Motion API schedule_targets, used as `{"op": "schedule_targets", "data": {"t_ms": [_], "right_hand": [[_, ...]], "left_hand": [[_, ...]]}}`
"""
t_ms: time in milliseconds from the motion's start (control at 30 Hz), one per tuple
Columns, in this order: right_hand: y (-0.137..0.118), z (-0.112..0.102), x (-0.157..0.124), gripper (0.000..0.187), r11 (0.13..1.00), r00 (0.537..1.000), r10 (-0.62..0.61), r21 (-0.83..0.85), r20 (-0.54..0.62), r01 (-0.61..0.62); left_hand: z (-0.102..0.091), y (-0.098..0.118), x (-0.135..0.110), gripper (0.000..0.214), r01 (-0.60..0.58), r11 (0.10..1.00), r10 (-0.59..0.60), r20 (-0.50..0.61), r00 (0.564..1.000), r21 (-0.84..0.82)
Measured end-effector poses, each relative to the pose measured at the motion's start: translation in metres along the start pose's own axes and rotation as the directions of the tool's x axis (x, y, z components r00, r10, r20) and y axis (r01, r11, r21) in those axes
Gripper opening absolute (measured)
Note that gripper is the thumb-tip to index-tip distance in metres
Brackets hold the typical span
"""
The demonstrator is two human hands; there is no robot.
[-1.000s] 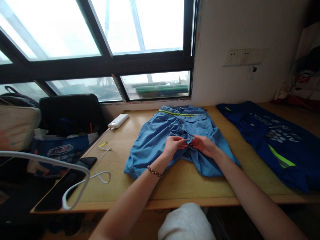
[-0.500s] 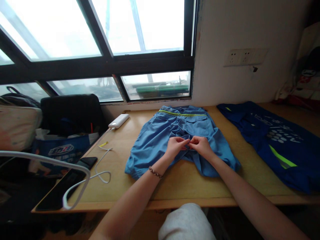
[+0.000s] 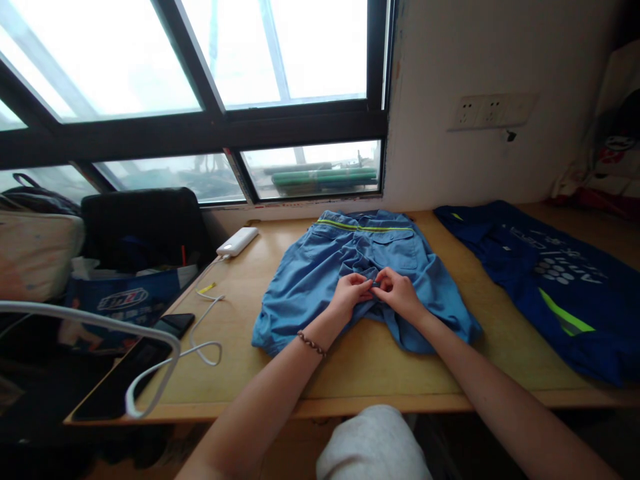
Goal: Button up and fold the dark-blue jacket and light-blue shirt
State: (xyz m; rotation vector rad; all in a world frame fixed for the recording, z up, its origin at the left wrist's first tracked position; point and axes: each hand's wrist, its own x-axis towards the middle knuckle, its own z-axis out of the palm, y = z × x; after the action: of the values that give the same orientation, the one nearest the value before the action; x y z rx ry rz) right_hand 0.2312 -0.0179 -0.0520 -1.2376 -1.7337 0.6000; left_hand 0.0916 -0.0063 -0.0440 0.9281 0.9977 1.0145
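Note:
A pair of light blue shorts point(image 3: 320, 267) with a yellow-green stripe at the waistband lies spread on the wooden table point(image 3: 360, 367), waistband toward the window. My left hand point(image 3: 350, 293) and my right hand point(image 3: 400, 293) meet at the middle of the shorts, near the crotch seam. Both hands pinch a bunched fold of the blue cloth, fingertips almost touching. A beaded bracelet point(image 3: 311, 344) sits on my left wrist.
A dark blue garment point(image 3: 545, 280) with white print and a green stripe lies on the table's right side. At the left are a white power bank point(image 3: 237, 241), its white cable point(image 3: 203, 333), and a black phone point(image 3: 173, 325). Bags point(image 3: 120, 293) crowd the left edge.
My hands have drawn closer together and slightly farther up the shorts, gathering more cloth between the fingertips. The rest is unchanged.

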Motion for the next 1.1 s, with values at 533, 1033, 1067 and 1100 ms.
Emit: {"op": "schedule_targets", "data": {"t_ms": [533,1033,1067,1100], "right_hand": [[0.008,0.005,0.002,0.037,0.941,0.983,0.070,0.314,0.172,-0.122],[0.007,0.002,0.004,0.053,0.829,0.958,0.133,0.501,0.256,-0.249],[0.007,0.002,0.004,0.053,0.812,0.952,0.145,0.517,0.270,-0.271],[0.007,0.001,0.004,0.053,0.792,0.945,0.161,0.534,0.285,-0.296]], "left_hand": [[0.001,-0.006,0.003,0.032,0.007,0.990,-0.023,-0.115,0.993,-0.140],[0.001,-0.007,0.002,0.037,-0.185,0.962,0.179,-0.047,0.983,-0.202],[0.001,-0.007,0.002,0.037,-0.203,0.958,0.200,-0.037,0.979,-0.200],[0.001,-0.007,0.002,0.037,-0.224,0.955,0.223,-0.028,0.975,-0.195]]}}
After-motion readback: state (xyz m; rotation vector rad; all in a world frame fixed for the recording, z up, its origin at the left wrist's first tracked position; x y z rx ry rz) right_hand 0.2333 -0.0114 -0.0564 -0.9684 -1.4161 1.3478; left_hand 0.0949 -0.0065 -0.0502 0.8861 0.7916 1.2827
